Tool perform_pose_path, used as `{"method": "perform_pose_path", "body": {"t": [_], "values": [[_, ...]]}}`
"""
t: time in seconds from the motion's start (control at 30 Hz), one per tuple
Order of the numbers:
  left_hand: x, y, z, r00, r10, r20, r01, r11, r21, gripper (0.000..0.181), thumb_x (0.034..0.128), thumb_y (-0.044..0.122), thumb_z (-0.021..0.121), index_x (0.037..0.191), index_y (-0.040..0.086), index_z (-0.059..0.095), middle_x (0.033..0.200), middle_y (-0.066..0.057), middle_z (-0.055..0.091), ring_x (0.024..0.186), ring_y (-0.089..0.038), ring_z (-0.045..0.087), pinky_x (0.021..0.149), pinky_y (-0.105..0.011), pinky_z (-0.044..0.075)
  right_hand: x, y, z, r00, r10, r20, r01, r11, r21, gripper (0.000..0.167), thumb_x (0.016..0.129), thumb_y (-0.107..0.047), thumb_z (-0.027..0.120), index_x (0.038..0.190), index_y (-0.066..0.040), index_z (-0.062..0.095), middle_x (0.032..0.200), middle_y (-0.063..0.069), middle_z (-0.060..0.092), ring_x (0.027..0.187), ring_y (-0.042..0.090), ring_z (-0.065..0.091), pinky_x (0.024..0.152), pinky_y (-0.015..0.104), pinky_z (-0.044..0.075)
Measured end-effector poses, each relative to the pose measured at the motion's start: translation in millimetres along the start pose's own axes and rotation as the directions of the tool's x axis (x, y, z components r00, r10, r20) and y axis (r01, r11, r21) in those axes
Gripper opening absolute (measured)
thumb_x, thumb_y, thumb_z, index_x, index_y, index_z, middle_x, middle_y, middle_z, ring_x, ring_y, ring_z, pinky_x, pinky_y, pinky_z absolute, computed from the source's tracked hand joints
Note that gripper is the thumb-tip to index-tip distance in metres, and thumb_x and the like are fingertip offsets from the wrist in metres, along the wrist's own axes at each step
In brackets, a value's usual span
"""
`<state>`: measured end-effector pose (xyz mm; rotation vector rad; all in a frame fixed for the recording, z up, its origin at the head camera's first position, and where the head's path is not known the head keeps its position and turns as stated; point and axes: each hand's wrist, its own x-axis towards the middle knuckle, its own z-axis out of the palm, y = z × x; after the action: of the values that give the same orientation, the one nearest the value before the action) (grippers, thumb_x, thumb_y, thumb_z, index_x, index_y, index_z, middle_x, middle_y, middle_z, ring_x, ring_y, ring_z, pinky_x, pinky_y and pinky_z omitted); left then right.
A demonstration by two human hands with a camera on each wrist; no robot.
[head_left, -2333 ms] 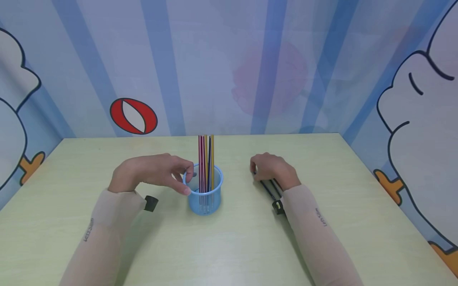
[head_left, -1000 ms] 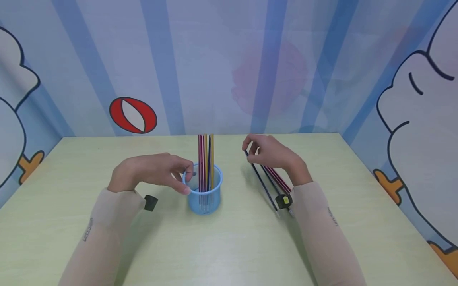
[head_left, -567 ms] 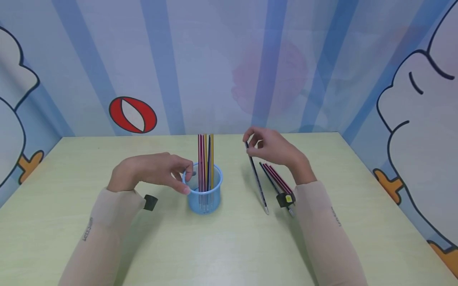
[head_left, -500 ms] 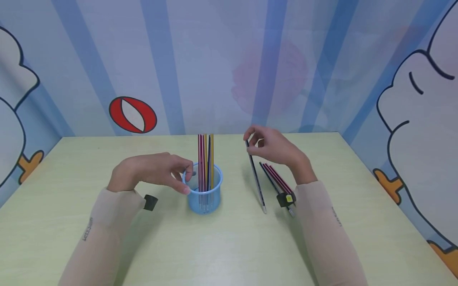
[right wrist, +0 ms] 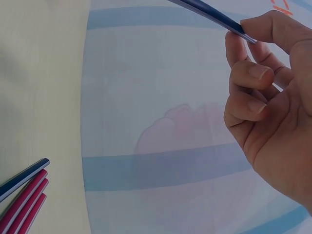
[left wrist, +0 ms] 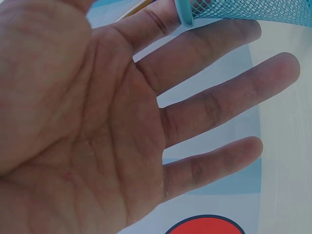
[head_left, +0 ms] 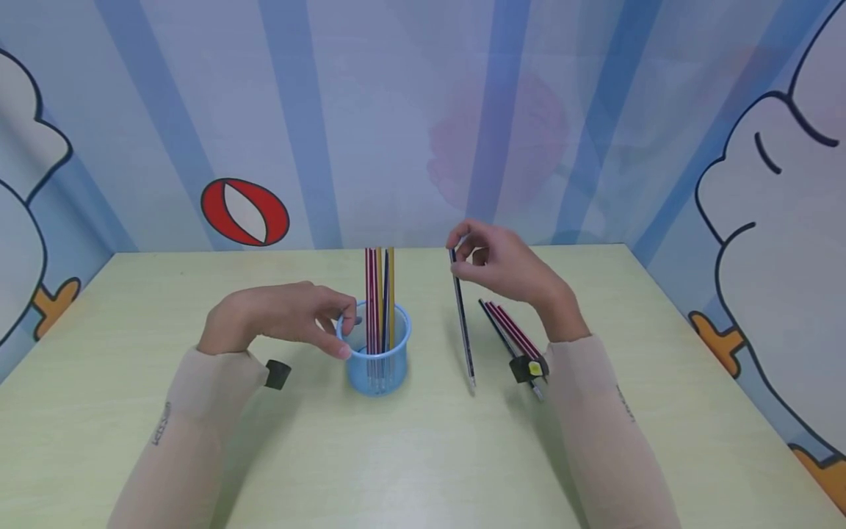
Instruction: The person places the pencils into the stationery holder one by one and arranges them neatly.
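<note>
With thumb and index finger, my left hand pinches the rim of a light blue mesh pen cup; its other fingers extend loosely past the cup in the left wrist view. Several pencils, red-striped, yellow and dark blue, stand upright inside. To the right of the cup, my right hand pinches the top end of a dark blue pencil. It hangs nearly upright, its silvery end low over the table; whether that end touches is unclear. In the right wrist view, fingertips and thumb grip the pencil's end.
Below the right wrist lie a dark blue pencil and several red-striped pencils, partly covered by the wrist camera. The pale table ends at a striped blue cloth backdrop.
My right hand has taken up a dark blue pencil, lifted it away from the others and swung it more upright, its lower end moving left. The left hand has stayed on the cup.
</note>
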<state>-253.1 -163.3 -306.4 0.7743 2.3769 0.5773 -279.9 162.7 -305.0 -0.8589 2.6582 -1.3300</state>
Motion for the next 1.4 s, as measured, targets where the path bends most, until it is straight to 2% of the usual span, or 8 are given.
{"method": "perform_pose_path", "body": {"t": [0.17,0.43,0.67,0.83,1.03,1.2,1.4], "values": [[-0.2,-0.6,0.0,1.000,0.004,-0.002,-0.004,1.000,0.008,0.031,0.0870,0.038,0.078,0.096,0.018,0.056,0.109,0.006,0.066,0.108,-0.018,0.063,0.087,-0.041,0.048,-2.2,-5,-2,0.999,-0.022,-0.040,0.023,0.999,0.029,0.021,0.094,-0.012,0.064,0.114,-0.011,0.057,0.099,0.009,0.060,0.078,0.027,0.056,0.065,0.034,0.044],[-0.3,-1.0,0.6,1.000,0.010,-0.005,-0.010,1.000,0.008,0.030,0.0873,0.037,0.078,0.096,0.019,0.056,0.109,0.007,0.067,0.108,-0.017,0.063,0.086,-0.041,0.048,-4.8,-9,-7,0.989,-0.057,-0.138,0.075,0.989,0.128,0.022,0.095,-0.011,0.065,0.115,-0.010,0.056,0.101,0.011,0.059,0.085,0.029,0.062,0.073,0.033,0.049],[-0.9,-0.8,1.1,1.000,0.011,-0.006,-0.011,1.000,0.007,0.029,0.0875,0.037,0.078,0.095,0.019,0.056,0.107,0.008,0.067,0.107,-0.016,0.064,0.085,-0.040,0.047,-6.0,-11,-10,0.967,-0.085,-0.239,0.137,0.968,0.211,0.025,0.095,-0.008,0.065,0.117,-0.009,0.055,0.103,0.012,0.061,0.082,0.028,0.064,0.074,0.030,0.051],[-0.6,-0.7,0.8,1.000,0.006,-0.005,-0.006,1.000,0.007,0.030,0.0874,0.037,0.078,0.096,0.019,0.056,0.108,0.007,0.067,0.108,-0.017,0.063,0.086,-0.040,0.048,-7.2,-13,-11,0.949,-0.073,-0.307,0.150,0.960,0.235,0.023,0.095,-0.010,0.066,0.116,-0.010,0.056,0.102,0.012,0.060,0.080,0.026,0.064,0.076,0.031,0.052],[0.4,-0.9,0.4,1.000,-0.001,-0.003,0.001,1.000,0.011,0.030,0.0872,0.038,0.078,0.096,0.019,0.056,0.109,0.007,0.067,0.108,-0.018,0.063,0.086,-0.041,0.048,-7.7,-14,-11,0.922,-0.074,-0.381,0.183,0.948,0.259,0.022,0.096,-0.010,0.066,0.115,-0.010,0.056,0.098,0.010,0.058,0.069,0.022,0.060,0.070,0.028,0.049],[0.7,-1.0,0.9,1.000,0.000,-0.005,0.000,1.000,0.008,0.030,0.0873,0.038,0.078,0.096,0.019,0.056,0.112,0.005,0.067,0.109,-0.018,0.063,0.088,-0.043,0.048,-6.1,-15,-9,0.906,-0.088,-0.415,0.220,0.934,0.283,0.023,0.095,-0.007,0.066,0.115,-0.008,0.055,0.096,0.009,0.057,0.066,0.018,0.058,0.067,0.026,0.049],[0.5,-0.4,1.1,1.000,-0.005,-0.011,0.005,1.000,0.012,0.030,0.0871,0.038,0.078,0.096,0.019,0.056,0.114,0.004,0.067,0.110,-0.019,0.063,0.090,-0.045,0.048,-6.8,-15,-10,0.893,-0.089,-0.442,0.240,0.924,0.298,0.021,0.095,-0.008,0.066,0.114,-0.010,0.055,0.095,0.009,0.057,0.065,0.018,0.058,0.064,0.026,0.047]]}}
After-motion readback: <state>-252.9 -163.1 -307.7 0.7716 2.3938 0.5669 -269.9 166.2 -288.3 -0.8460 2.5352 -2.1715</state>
